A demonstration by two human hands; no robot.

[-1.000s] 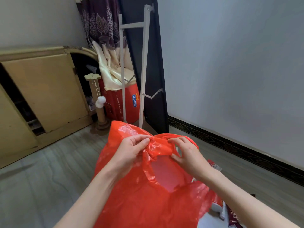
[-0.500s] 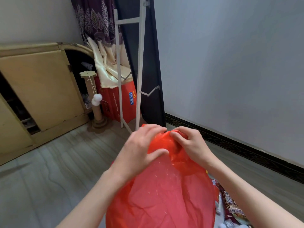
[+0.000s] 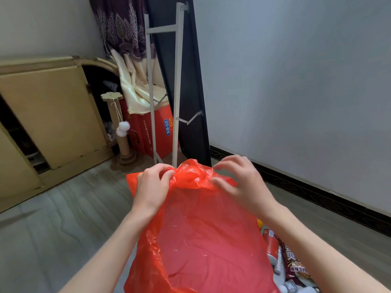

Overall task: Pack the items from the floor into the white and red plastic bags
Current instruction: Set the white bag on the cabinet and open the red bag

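Head view: left hand (image 3: 153, 186) pinches red bag (image 3: 203, 240); right hand (image 3: 243, 182) spread, thumb touching it; grey wood-look floor (image 3: 63, 218), snack packets (image 3: 294, 261) near right.

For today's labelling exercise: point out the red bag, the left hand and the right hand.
red bag (image 3: 203, 246), head view, on its flat front panel.
left hand (image 3: 153, 187), head view, on its back.
right hand (image 3: 243, 185), head view, on its back.

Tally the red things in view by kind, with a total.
Red plastic bag: 1
Red carton by the curtain: 1
Red can on the floor: 1
Total: 3
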